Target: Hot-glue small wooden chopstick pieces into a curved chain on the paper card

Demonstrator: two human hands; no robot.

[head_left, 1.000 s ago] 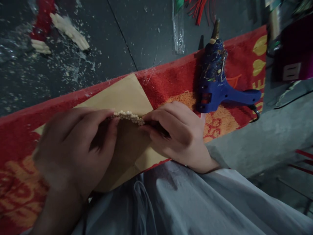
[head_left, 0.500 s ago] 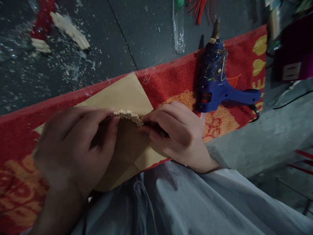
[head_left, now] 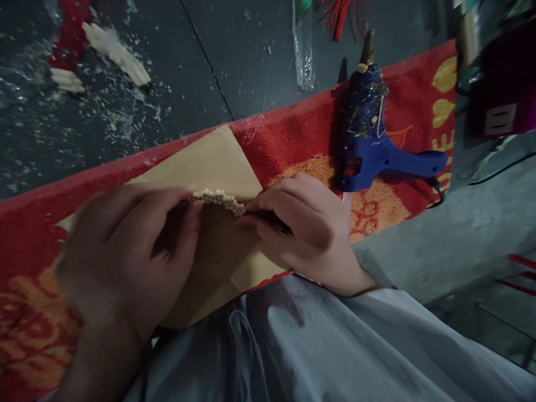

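A curved strip of small cream bead-like pieces (head_left: 218, 197) spans the gap between my two hands. My left hand (head_left: 129, 251) pinches its left end between thumb and fingers. At the strip's right end, my right hand (head_left: 304, 223) grips with thumb and forefinger; the fingertips hide that end. Beneath both hands lies a tan sheet of paper or card (head_left: 221, 162), partly covered by them. The sheet rests on a red and orange towel (head_left: 288, 134). To the right of my right hand, a blue glue gun (head_left: 364, 145) lies on the towel, its nozzle pointing away.
Bundles of cream sticks (head_left: 119, 53) and a red wrapped item (head_left: 71, 33) lie at the far left amid pale crumbs on the dark table (head_left: 176, 72). Red strands (head_left: 337, 19) and a clear plastic sleeve (head_left: 305, 61) are at the back. A purple object (head_left: 508, 84) stands far right.
Both hands keep their hold on the beaded strip, almost unmoved. The background has shifted very slightly to the left in view.
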